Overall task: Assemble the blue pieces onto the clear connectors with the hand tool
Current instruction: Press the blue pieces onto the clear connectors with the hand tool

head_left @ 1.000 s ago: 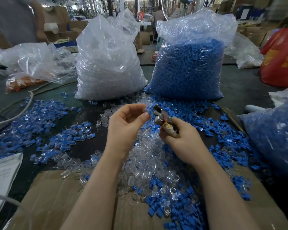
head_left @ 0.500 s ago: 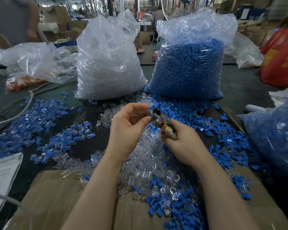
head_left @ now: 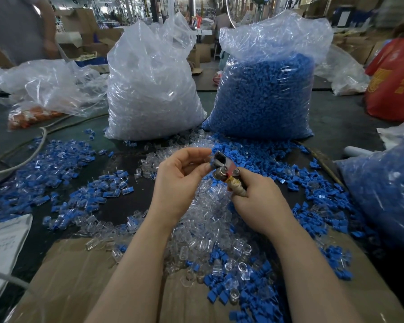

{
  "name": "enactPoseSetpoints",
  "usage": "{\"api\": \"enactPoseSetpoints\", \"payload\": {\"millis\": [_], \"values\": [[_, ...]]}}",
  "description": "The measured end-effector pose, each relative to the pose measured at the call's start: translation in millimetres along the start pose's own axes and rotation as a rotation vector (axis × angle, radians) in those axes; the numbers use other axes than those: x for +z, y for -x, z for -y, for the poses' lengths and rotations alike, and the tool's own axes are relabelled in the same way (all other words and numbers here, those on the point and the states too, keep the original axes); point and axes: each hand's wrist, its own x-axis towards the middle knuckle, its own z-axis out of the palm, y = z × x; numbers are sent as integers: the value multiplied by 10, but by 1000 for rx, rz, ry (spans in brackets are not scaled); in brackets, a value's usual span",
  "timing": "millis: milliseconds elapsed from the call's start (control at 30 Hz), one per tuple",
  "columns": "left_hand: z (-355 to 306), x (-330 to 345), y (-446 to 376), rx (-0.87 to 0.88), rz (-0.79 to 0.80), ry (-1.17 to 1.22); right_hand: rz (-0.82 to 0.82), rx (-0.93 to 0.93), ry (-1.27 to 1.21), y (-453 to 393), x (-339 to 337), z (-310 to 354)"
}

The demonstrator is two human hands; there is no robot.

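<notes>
Two big bags stand behind the work spot — clear connectors bag (head_left: 153, 89) at left, blue pieces bag (head_left: 264, 94) at right. Loose blue/clear parts (head_left: 210, 229) piled under both hands. R hand (head_left: 259, 199) grips the hand tool (head_left: 226, 170); L hand (head_left: 180, 180) fingers curled, pinching at tool's head — part there too small to tell. Cardboard (head_left: 68, 283) at near edge.

The left hand (head_left: 180, 180) curls its fingertips against the head of the hand tool (head_left: 226, 170), so any piece pinched there is hidden. The right hand (head_left: 259, 197) covers the tool's handle. A standing person (head_left: 19, 26) is cut off by the top-left edge.
</notes>
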Motion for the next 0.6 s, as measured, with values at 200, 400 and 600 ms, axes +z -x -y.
{"api": "enactPoseSetpoints", "payload": {"millis": [200,400,600], "values": [[-14,11,-4,-5,-19,2,-27,-6,54,-19,9,27],[44,-88,-39,-217,-80,142,-74,7,90,-10,15,23],[208,-636,-129,-605,-498,918,-213,171,180,-19,-72,-101]]}}
